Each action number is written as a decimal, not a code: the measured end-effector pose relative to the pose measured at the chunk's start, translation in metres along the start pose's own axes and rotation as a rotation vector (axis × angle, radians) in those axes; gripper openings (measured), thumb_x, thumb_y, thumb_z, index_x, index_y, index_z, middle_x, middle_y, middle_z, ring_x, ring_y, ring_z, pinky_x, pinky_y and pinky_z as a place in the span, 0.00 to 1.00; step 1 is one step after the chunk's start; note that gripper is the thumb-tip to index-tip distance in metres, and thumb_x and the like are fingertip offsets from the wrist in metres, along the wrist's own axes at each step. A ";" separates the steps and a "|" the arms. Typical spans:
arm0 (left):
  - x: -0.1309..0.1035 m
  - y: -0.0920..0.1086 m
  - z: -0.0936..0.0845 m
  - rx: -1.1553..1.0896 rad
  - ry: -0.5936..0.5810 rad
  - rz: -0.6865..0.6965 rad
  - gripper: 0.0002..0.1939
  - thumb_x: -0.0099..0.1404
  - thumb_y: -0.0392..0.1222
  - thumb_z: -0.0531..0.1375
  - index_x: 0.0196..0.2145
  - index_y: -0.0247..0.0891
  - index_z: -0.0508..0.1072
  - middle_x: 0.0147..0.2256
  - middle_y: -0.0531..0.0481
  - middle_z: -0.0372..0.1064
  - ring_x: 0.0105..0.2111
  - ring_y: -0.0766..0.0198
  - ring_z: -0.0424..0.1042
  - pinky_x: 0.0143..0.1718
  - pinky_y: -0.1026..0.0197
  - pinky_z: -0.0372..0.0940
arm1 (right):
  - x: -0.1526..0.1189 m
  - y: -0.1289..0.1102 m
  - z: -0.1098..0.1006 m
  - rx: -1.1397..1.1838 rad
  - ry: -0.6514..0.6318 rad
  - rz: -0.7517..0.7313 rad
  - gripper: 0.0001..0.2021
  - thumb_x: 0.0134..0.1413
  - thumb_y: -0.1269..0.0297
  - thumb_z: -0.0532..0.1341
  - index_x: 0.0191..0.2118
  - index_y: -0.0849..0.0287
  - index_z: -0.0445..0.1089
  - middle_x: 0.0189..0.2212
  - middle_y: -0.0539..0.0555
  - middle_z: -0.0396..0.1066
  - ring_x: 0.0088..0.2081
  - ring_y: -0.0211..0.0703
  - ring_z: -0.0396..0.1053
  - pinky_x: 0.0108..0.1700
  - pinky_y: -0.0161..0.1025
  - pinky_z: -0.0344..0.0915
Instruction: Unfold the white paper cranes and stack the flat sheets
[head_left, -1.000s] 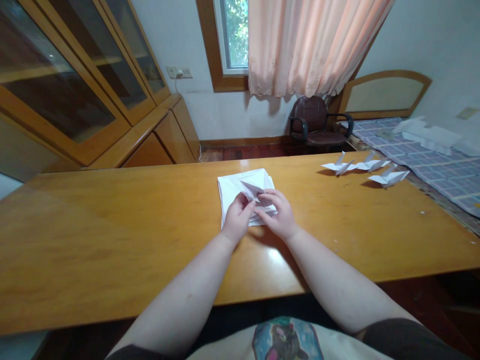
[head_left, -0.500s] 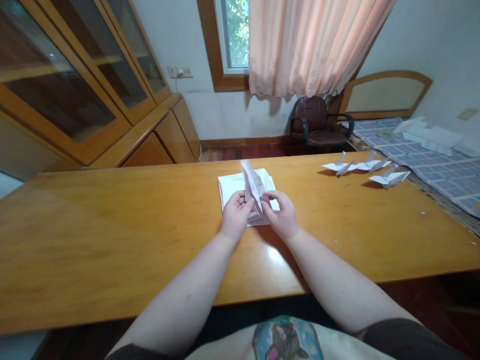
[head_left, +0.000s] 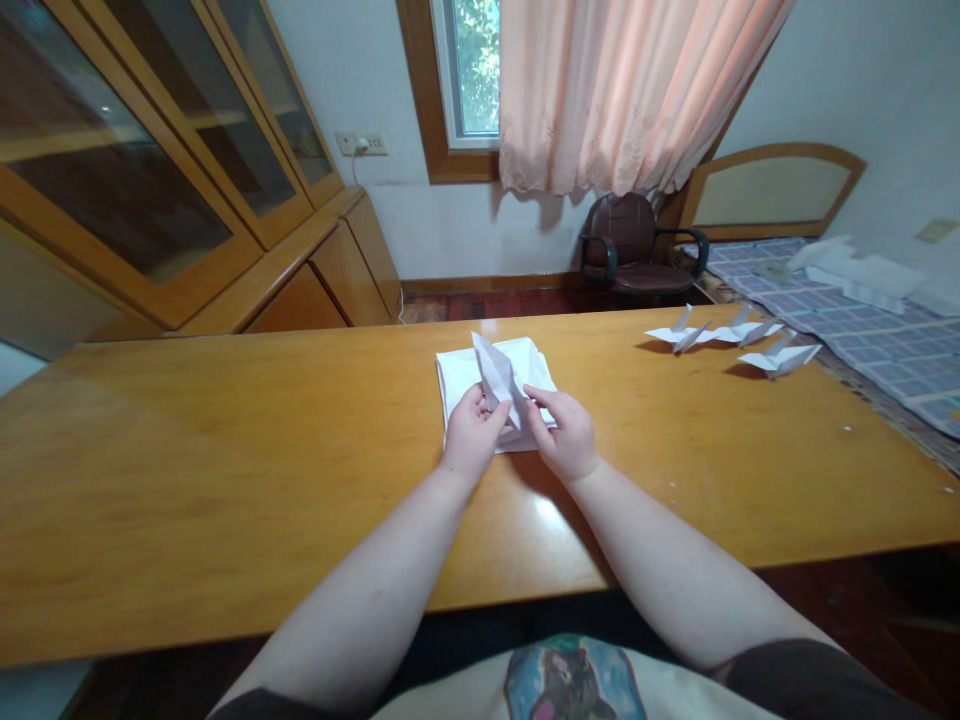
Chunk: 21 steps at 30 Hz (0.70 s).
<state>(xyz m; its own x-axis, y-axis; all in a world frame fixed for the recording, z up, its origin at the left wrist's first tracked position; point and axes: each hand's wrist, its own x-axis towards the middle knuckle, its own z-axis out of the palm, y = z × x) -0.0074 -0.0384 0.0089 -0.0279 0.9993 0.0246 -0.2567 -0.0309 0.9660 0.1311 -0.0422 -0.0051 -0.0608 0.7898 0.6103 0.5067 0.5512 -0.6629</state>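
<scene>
A partly folded white paper piece (head_left: pixel 496 375) is held between both hands, above a stack of white paper sheets (head_left: pixel 459 372) on the wooden table (head_left: pixel 225 470). My left hand (head_left: pixel 474 432) is closed on the left and lower edge of the folded paper, thumb on top. My right hand (head_left: pixel 564 432) pinches its right side between thumb and index finger. The folded paper's pointed tip leans up and to the left. Some of the fingertips are hidden behind the paper.
Three folded white paper birds, one of them in front (head_left: pixel 778 358), stand at the table's back right. Small white scraps (head_left: pixel 846 428) lie on the right side. Beyond the table are a brown armchair (head_left: pixel 626 240), a bed and wooden cabinets.
The folded paper has tilted, its tip now lower and further left. My right hand's fingers have shifted slightly at its right side. My left hand has barely moved.
</scene>
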 end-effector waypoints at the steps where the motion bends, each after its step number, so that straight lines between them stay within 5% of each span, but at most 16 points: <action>1: 0.000 0.001 0.000 0.001 0.013 -0.008 0.18 0.52 0.42 0.64 0.41 0.36 0.69 0.30 0.50 0.73 0.27 0.65 0.72 0.32 0.62 0.68 | 0.000 -0.001 0.000 0.022 0.017 0.046 0.13 0.56 0.62 0.55 0.45 0.52 0.71 0.37 0.55 0.75 0.38 0.46 0.71 0.44 0.46 0.66; 7: 0.000 0.005 0.002 -0.007 -0.001 -0.012 0.16 0.52 0.42 0.63 0.40 0.37 0.69 0.29 0.51 0.72 0.26 0.66 0.71 0.30 0.63 0.67 | 0.009 0.000 0.006 0.410 0.098 0.381 0.11 0.52 0.56 0.59 0.37 0.56 0.71 0.37 0.55 0.73 0.39 0.44 0.69 0.42 0.42 0.66; 12: 0.002 0.002 0.000 -0.015 -0.051 -0.013 0.16 0.53 0.43 0.63 0.39 0.37 0.69 0.28 0.51 0.72 0.25 0.66 0.70 0.28 0.64 0.66 | 0.014 0.003 0.012 0.795 -0.010 0.609 0.18 0.43 0.55 0.63 0.42 0.56 0.68 0.35 0.53 0.72 0.35 0.43 0.69 0.38 0.41 0.67; 21: 0.007 -0.003 -0.006 0.056 -0.050 0.039 0.15 0.54 0.43 0.62 0.40 0.37 0.71 0.34 0.49 0.73 0.31 0.63 0.71 0.33 0.63 0.66 | 0.017 0.007 0.012 0.895 0.112 0.720 0.17 0.37 0.61 0.66 0.37 0.55 0.66 0.27 0.46 0.65 0.22 0.32 0.61 0.23 0.31 0.58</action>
<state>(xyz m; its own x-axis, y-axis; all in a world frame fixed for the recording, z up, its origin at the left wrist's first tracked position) -0.0129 -0.0314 0.0042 0.0117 0.9972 0.0736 -0.2016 -0.0697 0.9770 0.1230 -0.0214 -0.0043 0.0945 0.9951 -0.0290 -0.4009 0.0114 -0.9160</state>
